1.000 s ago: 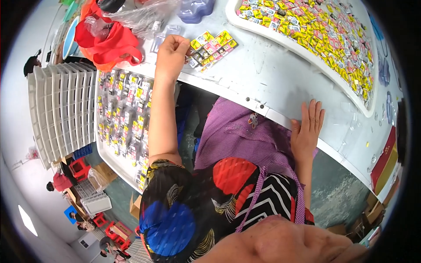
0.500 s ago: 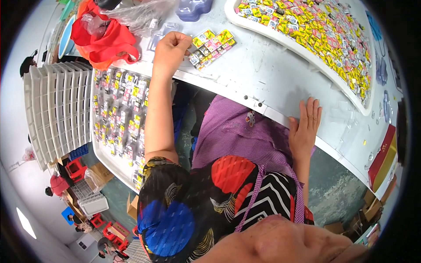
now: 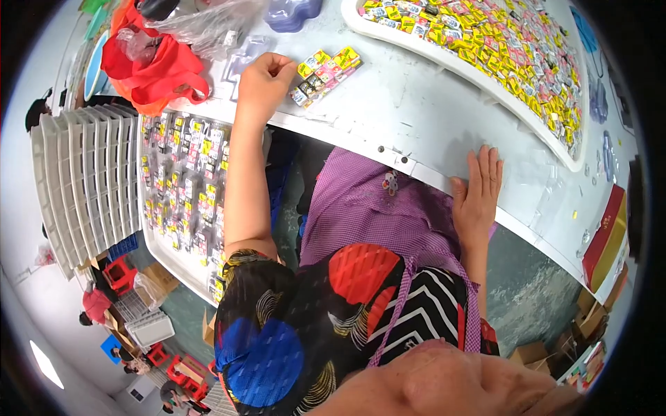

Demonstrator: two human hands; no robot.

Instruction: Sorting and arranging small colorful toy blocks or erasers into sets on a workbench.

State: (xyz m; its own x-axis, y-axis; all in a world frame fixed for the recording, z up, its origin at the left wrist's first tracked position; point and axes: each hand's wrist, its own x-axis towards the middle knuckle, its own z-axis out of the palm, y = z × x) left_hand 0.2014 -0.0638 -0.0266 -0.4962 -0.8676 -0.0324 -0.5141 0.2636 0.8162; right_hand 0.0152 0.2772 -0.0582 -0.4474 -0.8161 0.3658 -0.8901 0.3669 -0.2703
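At the near edge of the table, my left hand (image 3: 265, 84) is closed, its fingers curled toward the thumb. What the fingertips hold, if anything, is hidden. Just right of it, a block of small wrapped pieces (image 3: 327, 75) lies in tidy rows of yellow, pink, black and white. A clear moulded plastic tray (image 3: 244, 61) shows partly behind the same hand. My right hand (image 3: 479, 182) rests flat near the table's front edge, fingers stretched out, holding nothing.
A white tub (image 3: 444, 57) heaped with small wrapped pieces fills the far right. Red bag (image 3: 154, 69) and clear plastic bag (image 3: 208, 31) lie far left. Left of me are a tray of filled clear packs (image 3: 184, 180) and stacked white trays (image 3: 87, 180). Clear moulded trays (image 3: 295, 14) stand at the back.
The view has shifted slightly, so most things sit a little farther left. My left hand stays beside the block with its fingers curled; my right hand still lies flat.
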